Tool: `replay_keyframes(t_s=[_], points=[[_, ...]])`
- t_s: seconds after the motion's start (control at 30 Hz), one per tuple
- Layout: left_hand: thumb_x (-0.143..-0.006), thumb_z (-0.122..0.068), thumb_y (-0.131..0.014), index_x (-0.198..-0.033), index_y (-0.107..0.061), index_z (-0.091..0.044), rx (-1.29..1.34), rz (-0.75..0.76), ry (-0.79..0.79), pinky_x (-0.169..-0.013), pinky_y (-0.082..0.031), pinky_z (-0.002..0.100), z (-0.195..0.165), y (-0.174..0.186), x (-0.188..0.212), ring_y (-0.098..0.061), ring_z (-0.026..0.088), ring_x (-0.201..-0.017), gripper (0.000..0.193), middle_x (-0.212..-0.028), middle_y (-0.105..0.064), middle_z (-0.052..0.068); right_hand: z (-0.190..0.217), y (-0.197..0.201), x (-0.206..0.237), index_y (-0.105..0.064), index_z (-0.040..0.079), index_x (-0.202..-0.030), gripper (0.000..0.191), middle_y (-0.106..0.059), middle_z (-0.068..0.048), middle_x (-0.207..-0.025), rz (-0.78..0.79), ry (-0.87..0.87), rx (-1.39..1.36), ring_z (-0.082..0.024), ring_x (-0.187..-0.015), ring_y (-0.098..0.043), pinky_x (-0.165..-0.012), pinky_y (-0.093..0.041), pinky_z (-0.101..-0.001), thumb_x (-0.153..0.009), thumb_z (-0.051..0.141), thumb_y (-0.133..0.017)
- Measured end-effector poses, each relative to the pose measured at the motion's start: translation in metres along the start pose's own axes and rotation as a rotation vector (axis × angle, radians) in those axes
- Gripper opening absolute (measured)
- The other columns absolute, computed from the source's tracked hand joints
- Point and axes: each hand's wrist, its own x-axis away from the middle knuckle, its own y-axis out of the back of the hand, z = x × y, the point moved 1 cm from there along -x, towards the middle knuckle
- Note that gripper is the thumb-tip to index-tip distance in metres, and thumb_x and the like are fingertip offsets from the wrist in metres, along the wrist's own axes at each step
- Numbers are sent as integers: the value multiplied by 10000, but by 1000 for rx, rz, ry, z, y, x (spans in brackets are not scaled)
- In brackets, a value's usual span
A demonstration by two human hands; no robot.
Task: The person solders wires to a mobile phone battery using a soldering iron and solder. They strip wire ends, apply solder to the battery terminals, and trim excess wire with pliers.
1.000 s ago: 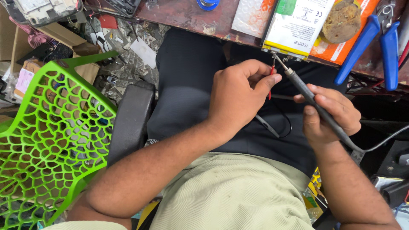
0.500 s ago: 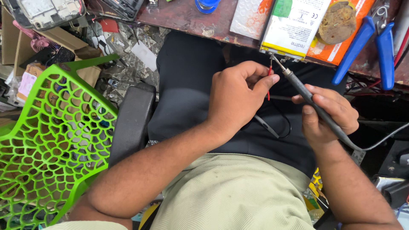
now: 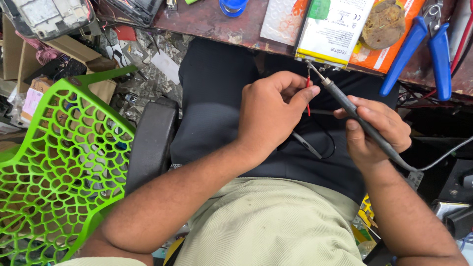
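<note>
**Two hands, one iron, one red wire**

While the right hand [image 3: 377,130] grips one soldering iron [image 3: 362,123] like a pen, the left hand [image 3: 273,111] pinches one thin red wire [image 3: 308,96] between thumb and fingers. The iron's tip nearly meets the wire's upper end, just under one white battery [image 3: 335,29] at the table [image 3: 212,22] edge. The iron's cord runs off right. Whether tip and wire touch is hard to make out. One blue pliers [image 3: 419,47] lies farther right.

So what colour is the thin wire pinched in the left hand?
Red wire, seen in the head view, held by the left hand.
</note>
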Motion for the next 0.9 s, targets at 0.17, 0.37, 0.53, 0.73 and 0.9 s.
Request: replay_keyframes(t_s=[0.17,0.37,0.53,0.73,0.9], points=[[-883,-223,-780,-906,-769,-43,-2,0,5,-591,-583,253,0,-1,1,-748,87,-622,181,-733,-775,47,2,0,-1,-609,34,-1267,208,-713,-257,-1198,8,9,9,-306,-926,-772,-801,-673,-373,-1079,4,-694],[-881,-220,-781,-904,-769,-44,-19,-8,-1,-592,-584,253,-2,1,0,-750,92,-623,178,-730,-775,49,2,0,-1,-611,33,-1278,214,-710,-267,-1198,2,-13,-24,-310,-932,-771,-801,-674,-379,-1084,-18,-684],[-887,-223,-778,-906,-768,-46,-8,-1,10,-589,-588,249,-1,0,1,-752,92,-625,178,-734,-776,49,2,0,-1,-611,34,-1279,217,-708,-270,-1199,7,-23,-17,-311,-939,-771,-805,-676,-375,-1083,-21,-686],[-884,-223,-781,-908,-770,-46,-4,-7,1,-589,-586,251,0,0,1,-746,90,-622,179,-728,-775,52,2,1,-1,-616,30,-1264,205,-711,-270,-1191,5,-15,-11,-304,-930,-774,-799,-668,-372,-1076,-12,-685],[-882,-228,-784,-901,-773,-46,5,-4,-3,-583,-582,251,1,0,0,-734,80,-612,183,-722,-769,46,0,1,1,-621,32,-1282,211,-710,-268,-1198,-2,-28,-53,-302,-939,-771,-808,-673,-374,-1081,6,-680]])
